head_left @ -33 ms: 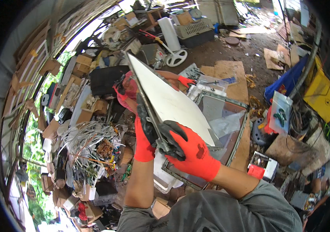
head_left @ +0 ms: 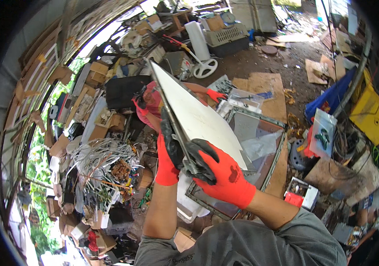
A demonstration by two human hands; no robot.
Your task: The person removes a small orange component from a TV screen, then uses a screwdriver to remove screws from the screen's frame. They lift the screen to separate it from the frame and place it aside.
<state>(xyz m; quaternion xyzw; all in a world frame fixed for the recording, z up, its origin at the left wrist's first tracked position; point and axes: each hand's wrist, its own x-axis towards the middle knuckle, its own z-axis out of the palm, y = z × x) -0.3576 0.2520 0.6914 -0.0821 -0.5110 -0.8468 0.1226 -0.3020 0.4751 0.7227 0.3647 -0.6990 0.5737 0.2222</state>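
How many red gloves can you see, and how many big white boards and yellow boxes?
Red gloves: 3, on the left hand, the right hand, and another person's hand
Big white board: 1
Yellow box: 1
Total: 5

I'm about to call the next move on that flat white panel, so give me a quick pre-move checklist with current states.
1. Left hand in red-and-black glove grips the flat white panel at its near edge: ok.
2. Right hand clamps the same edge: ok.
3. Panel lifted, tilted on edge: ok.
4. Grey metal frame below is free of the panel: cannot tell.
5. Space ahead: not ok, another person's red-gloved hand lies beyond the panel.
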